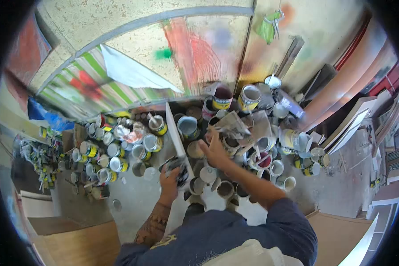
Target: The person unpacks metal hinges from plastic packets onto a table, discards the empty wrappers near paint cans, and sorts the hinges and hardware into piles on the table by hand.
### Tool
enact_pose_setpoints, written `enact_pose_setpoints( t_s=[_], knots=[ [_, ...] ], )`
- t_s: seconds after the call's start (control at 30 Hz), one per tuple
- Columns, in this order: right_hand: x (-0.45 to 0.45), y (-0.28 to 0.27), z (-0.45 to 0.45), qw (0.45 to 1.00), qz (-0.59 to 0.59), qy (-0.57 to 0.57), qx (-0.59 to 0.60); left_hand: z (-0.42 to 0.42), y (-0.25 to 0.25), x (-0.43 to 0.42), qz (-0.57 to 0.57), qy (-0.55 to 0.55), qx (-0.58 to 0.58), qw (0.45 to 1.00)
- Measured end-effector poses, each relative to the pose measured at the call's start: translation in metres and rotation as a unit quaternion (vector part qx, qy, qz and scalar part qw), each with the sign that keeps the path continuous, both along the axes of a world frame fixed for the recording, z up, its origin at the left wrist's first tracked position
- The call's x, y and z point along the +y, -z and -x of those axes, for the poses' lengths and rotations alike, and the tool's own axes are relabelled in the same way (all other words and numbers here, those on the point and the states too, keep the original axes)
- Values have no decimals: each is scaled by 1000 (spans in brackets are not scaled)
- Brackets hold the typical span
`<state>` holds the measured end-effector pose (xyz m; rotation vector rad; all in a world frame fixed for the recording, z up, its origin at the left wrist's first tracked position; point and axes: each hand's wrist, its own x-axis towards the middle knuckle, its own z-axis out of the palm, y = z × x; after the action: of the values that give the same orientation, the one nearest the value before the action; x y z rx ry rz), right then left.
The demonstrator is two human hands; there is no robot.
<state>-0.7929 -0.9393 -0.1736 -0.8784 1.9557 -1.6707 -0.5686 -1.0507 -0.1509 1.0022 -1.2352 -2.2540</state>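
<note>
My left hand [169, 179] is closed round a dark, crumpled cloth-like item [180, 169], beside the lower end of an upright pale board [177, 137]. Farther up and to the right, my right hand [213, 150] reaches over the crowded paint cans with its fingers apart, and nothing shows in it. A crumpled printed sheet [233, 127] lies on cans just beyond its fingertips. Near that hand stand an open can with a blue-grey inside [188, 127] and several pale-lidded cans.
Many used paint cans [119, 164] cover the floor at the left, with more at the right [292, 139]. Behind them is a paint-stained wall [208, 53]. Cardboard [80, 244] lies at the lower left. Boards [350, 128] lean at the right, near thick pinkish columns [354, 75].
</note>
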Motion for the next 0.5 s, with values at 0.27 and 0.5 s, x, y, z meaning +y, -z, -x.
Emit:
enact_pose_setpoints(
  t_s=[0.27,0.5],
  knots=[
    [-135,-185,337,721,-27,238,650,-89,44,-36,19,-67,-140,988],
    [-242,-280,495,671,-40,346,654,-71,23,-40,145,-40,-239,959]
  ],
)
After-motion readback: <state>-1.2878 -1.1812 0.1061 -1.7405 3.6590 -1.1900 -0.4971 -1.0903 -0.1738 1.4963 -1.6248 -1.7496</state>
